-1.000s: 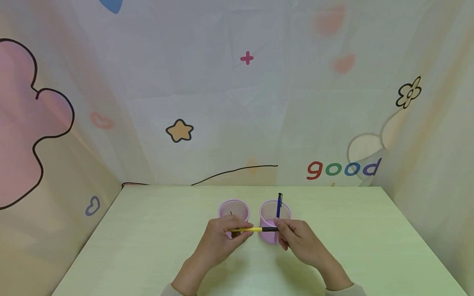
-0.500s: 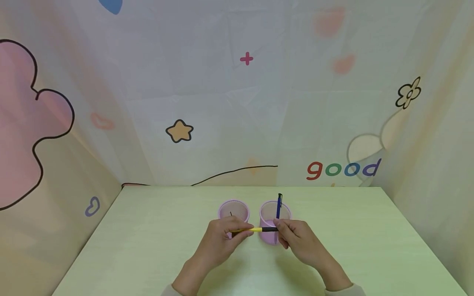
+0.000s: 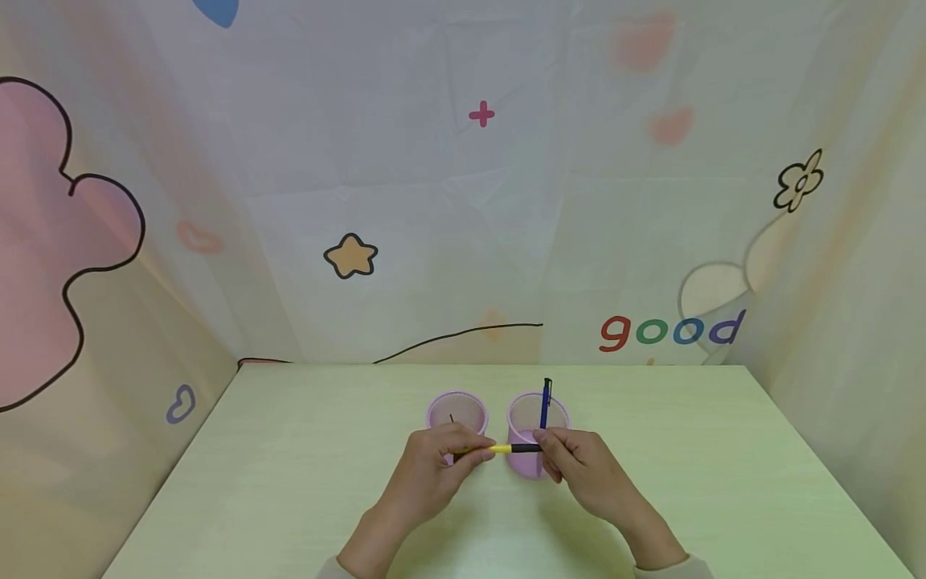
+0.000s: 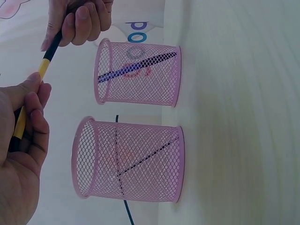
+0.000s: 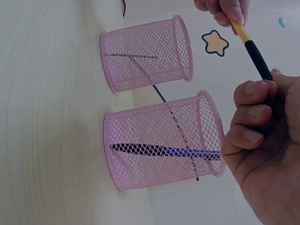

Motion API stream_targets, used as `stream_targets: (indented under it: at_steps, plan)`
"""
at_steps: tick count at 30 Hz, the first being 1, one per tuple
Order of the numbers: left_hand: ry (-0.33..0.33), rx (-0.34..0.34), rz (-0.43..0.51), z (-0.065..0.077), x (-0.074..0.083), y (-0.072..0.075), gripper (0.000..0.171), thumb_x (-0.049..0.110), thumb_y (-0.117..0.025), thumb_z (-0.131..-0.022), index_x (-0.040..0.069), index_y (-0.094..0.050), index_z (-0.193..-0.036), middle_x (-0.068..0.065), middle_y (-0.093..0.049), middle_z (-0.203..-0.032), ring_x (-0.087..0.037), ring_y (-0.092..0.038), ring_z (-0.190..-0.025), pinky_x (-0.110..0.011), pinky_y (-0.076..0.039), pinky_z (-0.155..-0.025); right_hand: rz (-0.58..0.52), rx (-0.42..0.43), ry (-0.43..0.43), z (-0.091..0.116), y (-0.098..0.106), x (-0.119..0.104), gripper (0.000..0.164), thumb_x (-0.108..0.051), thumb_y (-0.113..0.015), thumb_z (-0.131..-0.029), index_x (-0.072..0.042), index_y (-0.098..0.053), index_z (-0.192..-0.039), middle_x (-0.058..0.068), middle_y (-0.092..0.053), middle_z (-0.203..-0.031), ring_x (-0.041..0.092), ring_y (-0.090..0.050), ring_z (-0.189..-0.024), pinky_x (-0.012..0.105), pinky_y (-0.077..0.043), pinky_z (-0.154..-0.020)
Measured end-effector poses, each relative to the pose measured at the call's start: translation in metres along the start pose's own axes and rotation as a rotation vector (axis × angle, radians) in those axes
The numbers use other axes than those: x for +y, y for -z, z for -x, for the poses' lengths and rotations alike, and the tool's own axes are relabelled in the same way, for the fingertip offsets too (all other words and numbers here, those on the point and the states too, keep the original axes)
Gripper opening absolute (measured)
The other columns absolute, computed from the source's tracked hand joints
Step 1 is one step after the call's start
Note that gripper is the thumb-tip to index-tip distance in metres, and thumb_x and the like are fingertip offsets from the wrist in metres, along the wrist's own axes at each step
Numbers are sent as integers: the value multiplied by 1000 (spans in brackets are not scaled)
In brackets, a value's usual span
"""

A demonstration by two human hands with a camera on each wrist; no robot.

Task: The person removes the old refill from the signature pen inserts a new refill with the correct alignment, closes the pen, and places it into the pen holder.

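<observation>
My left hand (image 3: 432, 466) pinches the yellow barrel of a yellow-and-black pen (image 3: 501, 449), held level in the head view. At its black grip end, my right hand (image 3: 587, 468) holds the same pen with thumb and curled fingers, which hide the tip. Beyond the hands stand two pink mesh pen cups, partly covered by them in the head view. Inside the left cup (image 4: 80, 159) leans a thin dark stick (image 5: 131, 56), like a pen refill. A blue pen (image 3: 544, 408) with a black clip end leans in the right cup (image 5: 213, 108).
Both cups stand upright side by side on a pale wooden table (image 3: 289, 474). Behind it hangs a light backdrop cloth (image 3: 434, 201) printed with a star, hearts and the word "good". Similar cloth encloses the left and right sides.
Both hands keep their hold on the yellow-and-black pen and stay nearly in place. Slightly less of the yellow barrel shows at the left fingers. The cups have not moved.
</observation>
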State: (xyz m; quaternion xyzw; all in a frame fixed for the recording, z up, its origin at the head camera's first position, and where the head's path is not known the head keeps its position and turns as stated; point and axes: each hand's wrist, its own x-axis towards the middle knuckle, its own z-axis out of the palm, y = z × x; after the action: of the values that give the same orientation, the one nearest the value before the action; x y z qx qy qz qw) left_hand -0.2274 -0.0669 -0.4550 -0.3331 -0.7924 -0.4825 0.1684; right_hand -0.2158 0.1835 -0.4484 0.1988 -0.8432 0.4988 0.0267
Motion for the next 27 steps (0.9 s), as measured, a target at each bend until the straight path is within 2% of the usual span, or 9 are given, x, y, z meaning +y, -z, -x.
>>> stream_targets:
  at_steps: [7, 17, 23, 27]
  plan:
    - [19, -5, -2, 0, 0, 0, 10, 19, -78, -92, 16, -83, -100, 5, -77, -91, -1, -59, -76, -19, -53, -63, 3, 14, 11, 0, -1, 0, 42, -28, -51, -111, -17, -55, -70, -9, -51, -63, 2, -39, -58, 24, -35, -52]
    - [80, -28, -2, -1, 7, 4, 10, 19, -78, -92, 16, -83, -100, 6, -77, -92, -1, -58, -75, -23, -54, -63, 14, 11, 20, 0, -1, 2, 39, -28, -53, -109, -18, -58, -72, -9, -54, -65, 2, -41, -59, 23, -36, -53]
    - [67, -33, -4, -1, 7, 6, 10, 20, -78, -92, 16, -82, -100, 6, -76, -91, 0, -56, -73, -22, -53, -62, 5, -26, 14, 0, 2, 2, 39, -28, -52, -110, -17, -60, -74, -7, -55, -65, 2, -43, -59, 23, -38, -52]
    - [52, -28, 2, -1, 6, 6, 10, 19, -79, -92, 17, -82, -100, 6, -76, -89, 0, -55, -72, -21, -52, -61, -18, -56, -13, 0, 4, 1, 42, -28, -44, -113, -15, -62, -77, -4, -57, -68, 4, -47, -61, 23, -39, -52]
